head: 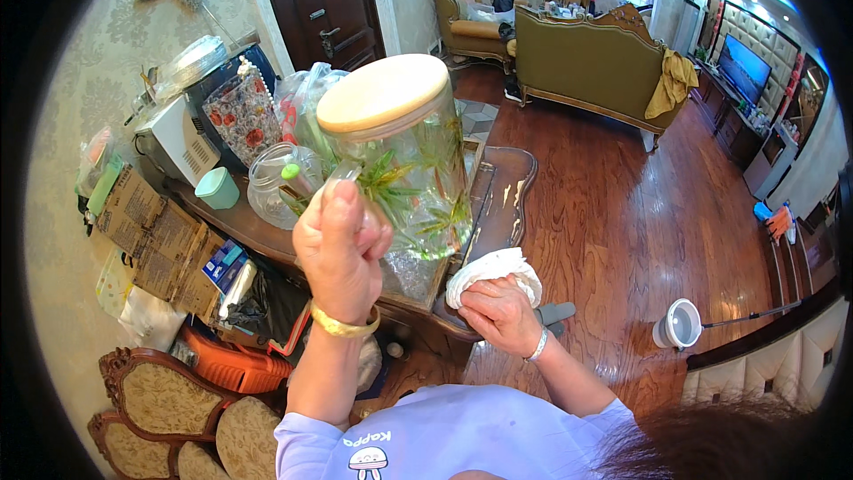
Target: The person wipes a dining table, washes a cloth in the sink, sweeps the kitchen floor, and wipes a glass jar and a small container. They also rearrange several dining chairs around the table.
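My left hand (341,257) grips the handle of a large clear glass jug (420,180) and holds it up above a dark wooden cabinet (503,197). Green leaf shapes show on the jug's wall, and a round pale wooden lid (383,95) sits on top. In my right hand (500,317) is a bunched white cloth (496,270), low near the cabinet's front corner and apart from the jug. Behind my left hand stands an open clear glass jar (266,197), partly hidden. A light green plastic cup (218,190) is beside that jar.
A red-dotted glass vase (243,117) and a white box (178,140) crowd the cabinet's far end. Flattened cardboard (156,233) leans at left above an orange plastic stool (233,363). A white bucket (678,325) stands on the wooden floor at right. Two people are by the sofas (593,67).
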Available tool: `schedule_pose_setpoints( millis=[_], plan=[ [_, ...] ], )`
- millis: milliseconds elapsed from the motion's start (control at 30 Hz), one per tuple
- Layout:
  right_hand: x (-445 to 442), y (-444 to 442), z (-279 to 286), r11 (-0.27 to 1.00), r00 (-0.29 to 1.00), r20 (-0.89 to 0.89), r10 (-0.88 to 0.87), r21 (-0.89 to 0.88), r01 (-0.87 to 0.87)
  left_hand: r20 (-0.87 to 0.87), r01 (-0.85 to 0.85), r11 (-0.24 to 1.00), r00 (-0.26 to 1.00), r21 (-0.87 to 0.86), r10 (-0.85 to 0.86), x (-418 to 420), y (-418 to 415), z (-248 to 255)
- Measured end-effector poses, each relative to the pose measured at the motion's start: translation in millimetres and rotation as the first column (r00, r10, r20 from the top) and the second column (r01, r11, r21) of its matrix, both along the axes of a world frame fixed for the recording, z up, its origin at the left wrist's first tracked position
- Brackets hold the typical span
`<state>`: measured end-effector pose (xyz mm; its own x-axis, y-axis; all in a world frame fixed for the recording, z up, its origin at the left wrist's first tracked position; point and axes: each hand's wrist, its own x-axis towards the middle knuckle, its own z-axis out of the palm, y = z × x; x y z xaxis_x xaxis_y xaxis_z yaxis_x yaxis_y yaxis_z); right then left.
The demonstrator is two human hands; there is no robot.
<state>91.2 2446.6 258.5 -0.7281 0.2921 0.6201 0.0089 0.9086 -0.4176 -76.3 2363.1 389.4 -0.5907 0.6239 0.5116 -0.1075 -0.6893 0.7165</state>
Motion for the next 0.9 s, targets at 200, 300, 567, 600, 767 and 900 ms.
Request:
schedule_pose_setpoints(
  millis=[200,300,567,600,767,900],
  plan=[
    [-0.9,5.9,-0.9,0.988,0.991,-0.102,0.087,-0.115,-0.098,-0.036,0.071,0.997,0.997,0.006,-0.071,-7.2,-35.7,10.7],
    [0.1,5.1,6.7,0.9,0.938,-0.34,0.071,-0.383,-0.207,-0.048,0.087,0.996,0.995,-0.015,-0.087,-9.7,-57.3,6.5],
    [32.9,9.5,22.4,0.455,0.773,-0.631,-0.06,-0.707,-0.542,-0.093,0.046,0.999,0.995,-0.023,-0.048,-23.0,-130.6,-32.7],
    [32.9,1.1,36.5,0.478,0.76,-0.649,-0.038,-0.679,-0.557,-0.083,0.014,0.999,0.996,-0.039,-0.017,-20.1,-139.4,-32.7],
    [31.9,-17.7,68.9,0.684,0.706,-0.677,0.209,-0.415,-0.6,-0.021,0.027,0.997,0.999,-0.073,-0.029,-20.6,-172.3,-42.4],
    [11.1,-39.8,107.3,0.736,0.728,-0.55,0.409,-0.273,-0.619,-0.066,0.024,0.993,0.997,-0.119,-0.032,-27.2,-191.4,-54.0]
  ],
)
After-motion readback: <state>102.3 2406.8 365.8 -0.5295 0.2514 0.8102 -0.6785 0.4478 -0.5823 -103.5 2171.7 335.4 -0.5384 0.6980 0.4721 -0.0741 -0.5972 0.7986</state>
